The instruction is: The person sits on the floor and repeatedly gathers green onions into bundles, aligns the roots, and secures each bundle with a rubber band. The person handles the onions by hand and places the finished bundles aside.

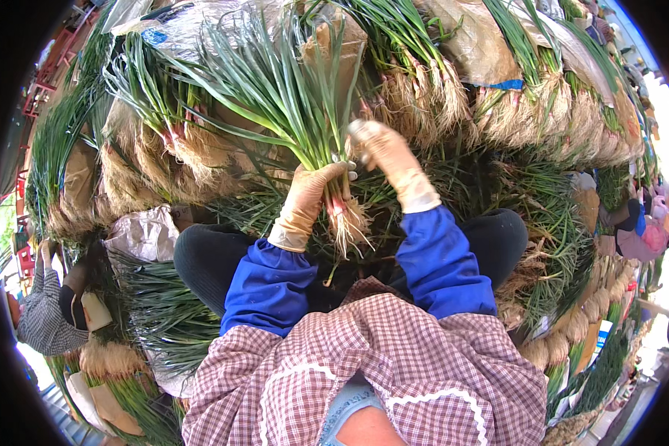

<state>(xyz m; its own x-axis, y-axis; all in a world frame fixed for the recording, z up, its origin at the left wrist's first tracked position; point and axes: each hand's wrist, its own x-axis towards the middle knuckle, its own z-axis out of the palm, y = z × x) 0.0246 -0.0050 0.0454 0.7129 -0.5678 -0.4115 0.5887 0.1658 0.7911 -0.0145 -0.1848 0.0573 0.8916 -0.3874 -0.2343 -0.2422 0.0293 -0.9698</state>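
Observation:
My left hand (pixel 312 195), in a tan glove, is closed around a bunch of green onions (pixel 318 122). The long green leaves fan upward from the fist, and the pinkish stems with pale roots hang below it. Just right of the bunch is my right hand (pixel 376 139), also gloved and blurred; its fingers are bent near the leaves, and whether it holds anything cannot be told. Another bunch of green onions (pixel 173 122) lies on the row beyond, to the left. Loose green leaves (pixel 440 178) lie beneath and behind my hands.
Rows of rooted green onions (pixel 423 95) curve across the far side, partly under plastic sheets (pixel 468 39). A leafy pile (pixel 161 312) lies by my left knee, and more onions (pixel 557 245) lie at the right. Other people sit at the far left (pixel 50 318) and far right (pixel 635 228).

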